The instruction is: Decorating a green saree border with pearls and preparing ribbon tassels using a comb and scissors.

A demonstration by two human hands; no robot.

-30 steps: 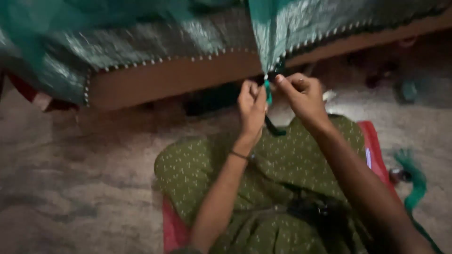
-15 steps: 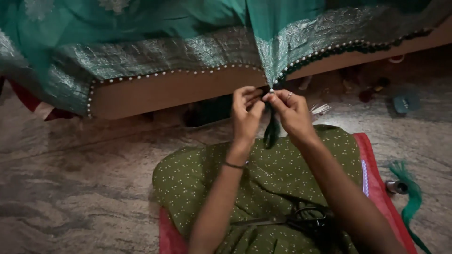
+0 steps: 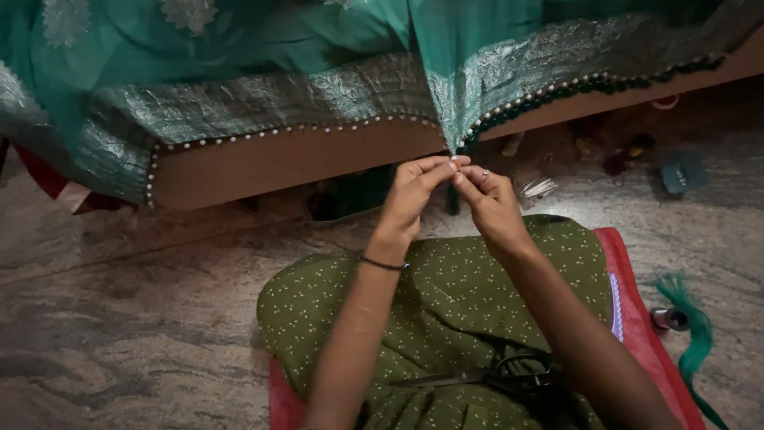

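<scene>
Hands now raised to sari corner: left hand (image 3: 410, 195) and right hand (image 3: 489, 203) fingers pinching teal sari edge (image 3: 454, 147); dark tassel, earlier dangling, mostly hidden. Scissors (image 3: 493, 373) on lap.

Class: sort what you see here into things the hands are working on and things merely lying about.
In use: left hand, right hand, teal cloth corner.

Lying about: scissors, thread spool, green thread bundle, red mat.
</scene>
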